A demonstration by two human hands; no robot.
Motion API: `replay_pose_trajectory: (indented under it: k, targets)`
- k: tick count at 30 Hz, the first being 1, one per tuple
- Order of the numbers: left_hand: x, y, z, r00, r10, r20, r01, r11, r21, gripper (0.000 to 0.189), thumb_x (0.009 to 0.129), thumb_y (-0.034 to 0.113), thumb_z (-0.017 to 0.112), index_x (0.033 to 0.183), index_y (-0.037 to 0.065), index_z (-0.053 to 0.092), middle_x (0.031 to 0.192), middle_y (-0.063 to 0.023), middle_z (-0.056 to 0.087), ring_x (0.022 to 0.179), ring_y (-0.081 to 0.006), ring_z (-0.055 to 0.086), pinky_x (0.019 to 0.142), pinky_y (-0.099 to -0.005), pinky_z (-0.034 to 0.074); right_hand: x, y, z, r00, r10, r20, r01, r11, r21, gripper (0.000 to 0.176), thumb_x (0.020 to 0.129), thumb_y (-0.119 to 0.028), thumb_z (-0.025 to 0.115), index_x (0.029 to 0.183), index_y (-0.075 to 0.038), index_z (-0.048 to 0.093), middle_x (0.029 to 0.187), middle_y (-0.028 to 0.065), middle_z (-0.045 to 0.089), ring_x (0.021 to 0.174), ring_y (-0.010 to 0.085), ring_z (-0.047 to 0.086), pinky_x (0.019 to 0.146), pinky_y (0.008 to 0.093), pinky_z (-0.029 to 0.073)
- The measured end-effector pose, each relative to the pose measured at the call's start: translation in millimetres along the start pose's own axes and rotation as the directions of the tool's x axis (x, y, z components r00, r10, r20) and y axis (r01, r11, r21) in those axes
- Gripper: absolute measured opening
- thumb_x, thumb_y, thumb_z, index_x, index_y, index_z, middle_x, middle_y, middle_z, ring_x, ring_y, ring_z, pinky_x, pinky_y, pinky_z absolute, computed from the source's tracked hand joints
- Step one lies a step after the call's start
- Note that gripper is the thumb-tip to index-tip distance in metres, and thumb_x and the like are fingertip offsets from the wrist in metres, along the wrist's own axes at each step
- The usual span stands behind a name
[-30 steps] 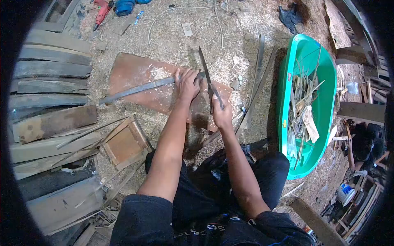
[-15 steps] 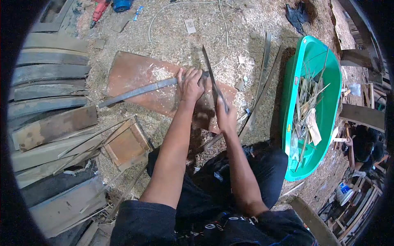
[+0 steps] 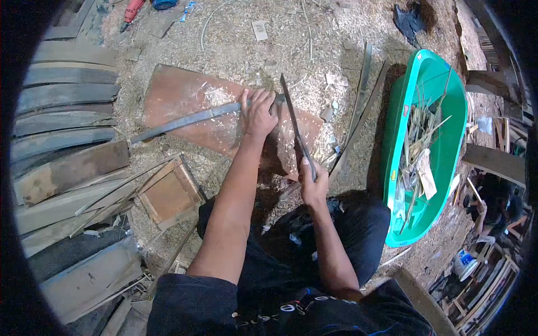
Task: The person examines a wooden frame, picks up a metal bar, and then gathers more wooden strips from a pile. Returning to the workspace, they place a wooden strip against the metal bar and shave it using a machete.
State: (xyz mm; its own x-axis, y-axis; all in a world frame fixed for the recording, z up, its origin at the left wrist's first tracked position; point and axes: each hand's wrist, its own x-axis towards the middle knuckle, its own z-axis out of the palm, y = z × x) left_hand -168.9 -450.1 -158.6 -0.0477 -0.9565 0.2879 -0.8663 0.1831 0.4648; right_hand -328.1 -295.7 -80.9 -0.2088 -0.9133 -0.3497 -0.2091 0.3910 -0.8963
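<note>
My left hand presses a curved grey wooden strip down near its right end, fingers bent over it. The strip lies across a reddish-brown board on the ground. My right hand is closed around the near end of a hand saw. Its long dark blade points away from me and crosses at the strip's right end, just right of my left hand. I see the blade almost edge-on, and its teeth cannot be made out.
At my right stands a green plastic tub holding wood scraps. Curved planks are stacked at the left, beside a small wooden frame. Long strips lie before the tub. A red power tool rests far left; another person sits far right.
My right hand has pulled the saw back toward my body, and its tip has come nearer. My left hand keeps its place on the strip.
</note>
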Motion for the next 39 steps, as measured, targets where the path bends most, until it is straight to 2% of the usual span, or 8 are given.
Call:
replay_pose_trajectory:
  k: [3,4,9,11,17,25,30,39]
  targets:
    - [2,0,3,1.0,0.014,-0.003,-0.014,1.0,-0.013,0.028,0.084,0.019,0.063,0.108,0.005,0.069,0.114,-0.0109,0.068,0.118,-0.0249,0.057,0.112,-0.0497,0.024,58,-10,17,0.993,0.113,0.035,-0.11,0.99,-0.083,0.043,0.097,-0.038,0.055,0.093,0.004,0.067,0.062,0.0044,0.055,0.055,0.0145,0.05,0.053,0.0332,0.042]
    - [0,-3,6,1.0,0.018,-0.007,-0.018,1.0,-0.022,0.029,0.084,0.018,0.063,0.108,0.005,0.069,0.114,-0.0108,0.068,0.118,-0.0248,0.057,0.112,-0.0499,0.024,72,-6,28,0.994,0.034,-0.107,-0.057,0.974,-0.218,0.043,0.097,-0.037,0.056,0.096,0.005,0.067,0.065,0.0035,0.054,0.057,0.0133,0.05,0.054,0.0317,0.042]
    - [-4,-2,3,0.999,0.009,0.049,-0.01,1.0,0.016,0.03,0.084,0.016,0.063,0.111,0.005,0.068,0.115,-0.0099,0.067,0.119,-0.0247,0.056,0.113,-0.05,0.023,4,-19,4,0.997,0.067,0.034,-0.07,0.989,0.127,0.04,0.098,-0.035,0.054,0.103,0.003,0.069,0.066,0.0021,0.054,0.061,0.0066,0.051,0.056,0.0286,0.043]
    - [-7,-4,6,1.0,0.005,0.014,-0.005,1.0,-0.012,0.029,0.083,0.015,0.064,0.11,0.005,0.069,0.113,-0.0096,0.067,0.118,-0.0245,0.057,0.113,-0.0501,0.023,28,-39,9,0.978,0.199,0.055,-0.188,0.968,-0.167,0.037,0.099,-0.032,0.053,0.106,0.0,0.07,0.068,0.0017,0.055,0.061,0.0059,0.05,0.055,0.0264,0.042]
    - [0,-2,7,1.0,0.0,-0.01,0.0,1.0,-0.019,0.03,0.081,0.015,0.066,0.11,0.006,0.068,0.112,-0.0094,0.067,0.117,-0.0244,0.057,0.113,-0.0492,0.023,9,-3,-5,0.998,0.025,0.06,-0.031,0.994,0.108,0.037,0.098,-0.03,0.054,0.099,0.004,0.068,0.064,0.0015,0.051,0.062,0.0084,0.048,0.056,0.0304,0.042]
    - [-5,-6,11,1.0,0.006,-0.002,-0.006,1.0,0.017,0.033,0.084,0.023,0.065,0.112,0.007,0.067,0.114,-0.0077,0.066,0.119,-0.0216,0.055,0.114,-0.0486,0.021,17,-19,-3,0.996,0.069,0.051,-0.063,0.992,-0.107,0.045,0.097,-0.037,0.053,0.108,0.006,0.066,0.063,0.0065,0.053,0.065,0.0106,0.05,0.062,0.0297,0.045]
    - [-1,-5,15,0.999,-0.033,0.011,0.033,0.999,0.031,0.033,0.084,0.022,0.065,0.114,0.009,0.067,0.115,-0.0081,0.066,0.119,-0.0212,0.055,0.114,-0.0472,0.021,62,-16,22,0.999,-0.026,-0.025,0.022,0.988,-0.153,0.045,0.098,-0.037,0.053,0.078,0.001,0.063,0.059,0.0015,0.048,0.059,0.0099,0.045,0.051,0.0333,0.037]
    - [-7,-5,14,0.999,-0.018,-0.028,0.018,1.0,0.005,0.029,0.084,0.022,0.065,0.109,0.008,0.068,0.112,-0.0078,0.067,0.115,-0.0211,0.058,0.113,-0.0481,0.022,68,-25,21,1.0,0.007,0.014,-0.005,0.991,-0.134,0.044,0.096,-0.037,0.055,0.087,0.004,0.065,0.06,0.0108,0.054,0.059,0.0162,0.049,0.055,0.0367,0.042]
